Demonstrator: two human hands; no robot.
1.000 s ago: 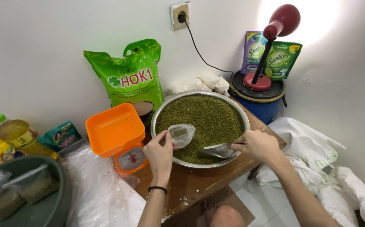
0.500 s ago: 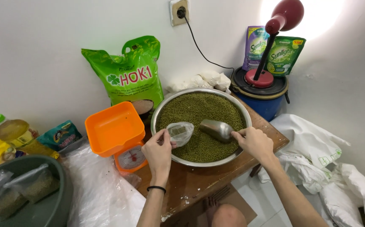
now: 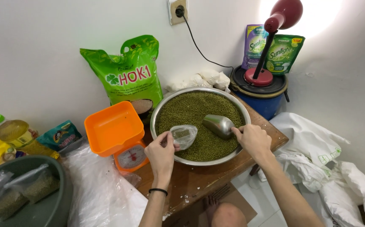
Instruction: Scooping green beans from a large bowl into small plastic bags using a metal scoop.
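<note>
A wide metal basin (image 3: 161, 110) full of small green beans (image 3: 199, 107) sits on a low wooden table (image 3: 199, 180). My left hand (image 3: 162, 153) holds a small clear plastic bag (image 3: 184, 135) open over the basin's near side; a few beans lie inside it. My right hand (image 3: 253, 139) grips the handle of a metal scoop (image 3: 218, 124), which is raised above the beans with its mouth turned toward the bag.
An orange kitchen scale (image 3: 116, 133) stands left of the basin. A big green sack (image 3: 125, 73) leans on the wall behind. A grey tub (image 3: 60, 201) with filled bags sits at lower left. A blue bucket (image 3: 260, 101) with a red lamp (image 3: 275, 38) stands at the right.
The scoop has come up out of the beans and moved left toward the bag. My left hand has kept the bag in about the same place.
</note>
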